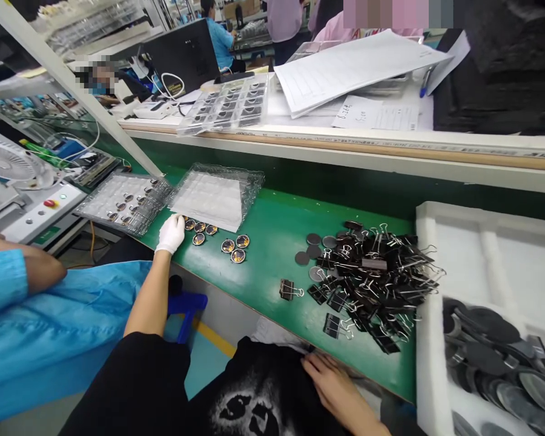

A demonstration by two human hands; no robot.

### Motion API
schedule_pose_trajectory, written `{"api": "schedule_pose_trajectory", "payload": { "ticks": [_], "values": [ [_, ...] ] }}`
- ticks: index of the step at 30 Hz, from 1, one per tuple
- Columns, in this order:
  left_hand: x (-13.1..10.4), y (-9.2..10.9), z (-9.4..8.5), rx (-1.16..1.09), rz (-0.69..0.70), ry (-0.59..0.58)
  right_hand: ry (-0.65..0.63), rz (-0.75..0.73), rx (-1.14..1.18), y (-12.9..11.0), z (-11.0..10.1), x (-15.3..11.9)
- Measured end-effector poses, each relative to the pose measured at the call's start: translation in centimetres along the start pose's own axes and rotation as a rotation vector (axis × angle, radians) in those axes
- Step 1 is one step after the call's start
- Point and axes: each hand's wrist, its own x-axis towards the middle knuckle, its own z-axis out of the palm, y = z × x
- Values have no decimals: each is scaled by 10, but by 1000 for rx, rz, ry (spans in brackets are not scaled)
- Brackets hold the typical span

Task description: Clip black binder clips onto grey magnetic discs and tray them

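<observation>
My left hand (171, 234), in a white glove, reaches to the far left of the green worktop. Its fingers are drawn together beside several small round pieces (200, 227) with dark and orange faces and metal rims; whatever they hold is hidden. Three more such pieces (238, 255) lie a little to the right. My bare right hand (333, 384) rests low at the table's front edge, against my black shirt, fingers stretched out and holding nothing visible. Beyond it lies a heap of black binder clips (376, 272), with two loose clips (287, 289) nearer me.
Dark discs (313, 251) border the clip heap. At right, a white foam tray (426, 303) holds black discs. Clear plastic trays (122, 203) and a tray stack under white sheets (209, 197) sit at back left. A blue-clad person (72, 339) sits close on my left; a shelf (345, 142) runs above.
</observation>
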Motion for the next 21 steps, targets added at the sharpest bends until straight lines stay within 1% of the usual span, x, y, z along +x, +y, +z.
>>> {"api": "schedule_pose_trajectory", "payload": {
  "ticks": [1,3,5,6,7,8,10,13,15,18,21],
  "values": [
    [0,0,3,6,25,-27,-9,-55,34,-14,-13,14],
    [-7,3,9,13,76,-61,56,-129,54,-42,-38,42],
    [-20,10,16,13,137,-88,191,-235,48,-67,-58,74],
    [-28,15,19,12,175,-102,273,-261,35,-78,-66,91],
    [-36,21,22,10,215,-116,345,-261,1,-88,-72,108],
    [-46,29,24,9,257,-130,390,-219,-44,-97,-76,126],
    [-65,48,26,5,337,-157,419,-75,-136,-111,-80,161],
    [-93,83,26,50,440,-182,350,114,-224,-116,-77,205],
    [-109,105,26,126,491,-184,273,215,-251,-110,-74,221],
    [-128,134,30,187,532,-169,200,284,-296,-95,-73,228],
    [-141,157,40,167,553,-158,204,341,-338,-82,-77,222]
  ]
}}
